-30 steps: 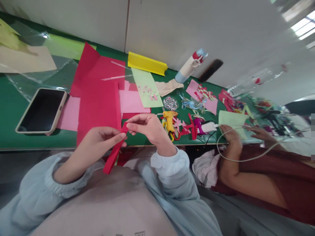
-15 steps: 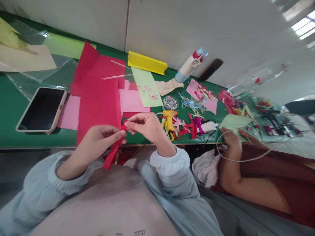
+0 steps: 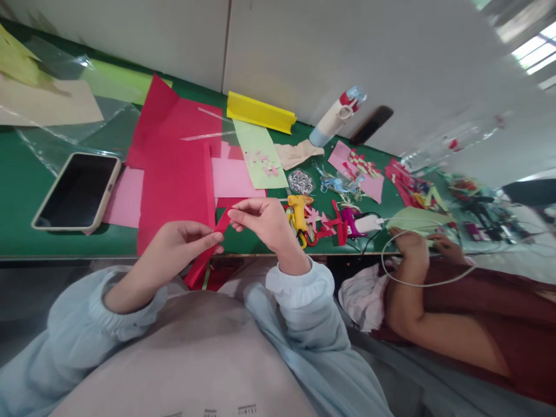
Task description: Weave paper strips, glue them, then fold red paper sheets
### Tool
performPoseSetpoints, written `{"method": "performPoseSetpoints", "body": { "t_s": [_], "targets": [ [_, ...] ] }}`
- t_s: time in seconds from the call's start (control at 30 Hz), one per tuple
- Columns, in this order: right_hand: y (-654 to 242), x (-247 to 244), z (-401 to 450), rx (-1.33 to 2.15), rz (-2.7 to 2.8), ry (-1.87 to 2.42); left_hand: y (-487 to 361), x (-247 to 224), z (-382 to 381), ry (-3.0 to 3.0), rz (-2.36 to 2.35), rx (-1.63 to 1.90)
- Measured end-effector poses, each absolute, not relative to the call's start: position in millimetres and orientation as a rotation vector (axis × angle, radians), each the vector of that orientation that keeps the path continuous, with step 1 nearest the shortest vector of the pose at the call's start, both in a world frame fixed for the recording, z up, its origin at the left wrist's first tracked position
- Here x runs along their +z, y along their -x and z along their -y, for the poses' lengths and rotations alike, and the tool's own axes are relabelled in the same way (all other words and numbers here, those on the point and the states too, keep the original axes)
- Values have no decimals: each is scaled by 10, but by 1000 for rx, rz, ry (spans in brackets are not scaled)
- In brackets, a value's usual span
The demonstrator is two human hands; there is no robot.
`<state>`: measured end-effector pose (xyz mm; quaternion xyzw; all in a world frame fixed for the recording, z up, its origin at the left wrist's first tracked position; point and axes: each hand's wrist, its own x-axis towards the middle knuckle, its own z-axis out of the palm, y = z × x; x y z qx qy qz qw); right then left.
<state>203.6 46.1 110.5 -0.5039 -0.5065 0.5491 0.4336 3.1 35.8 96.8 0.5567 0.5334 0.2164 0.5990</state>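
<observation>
A narrow red paper strip (image 3: 223,222) slants between my two hands in front of the table edge. My left hand (image 3: 186,242) pinches it at mid-length, and its lower end hangs down over my lap. Thumb and fingers of my right hand (image 3: 256,217) are closed on the upper end. Large red paper sheets (image 3: 174,174) lie just beyond my left hand. Past the right hand are a yellow glue gun (image 3: 297,209) and small cut pieces of pink and red paper (image 3: 319,223).
A phone (image 3: 78,194) rests at the left by clear plastic film. Farther back stand a folded yellow paper (image 3: 260,113), a bottle (image 3: 334,121) and a dark phone (image 3: 372,125). At the right, a co-worker's hand (image 3: 410,242) touches green paper (image 3: 417,220) beside a looping white cable.
My right hand has slid slightly right and up, so more of the red strip shows between my hands. The strip's hanging end has risen a little.
</observation>
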Motion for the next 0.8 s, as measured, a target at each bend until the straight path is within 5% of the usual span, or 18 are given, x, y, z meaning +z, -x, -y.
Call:
{"method": "performPoseSetpoints", "body": {
  "t_s": [0.8],
  "targets": [
    [-2316, 953, -462, 1063, 859, 1248, -6, 932, -301, -1238, -1281, 628]
  ]
}}
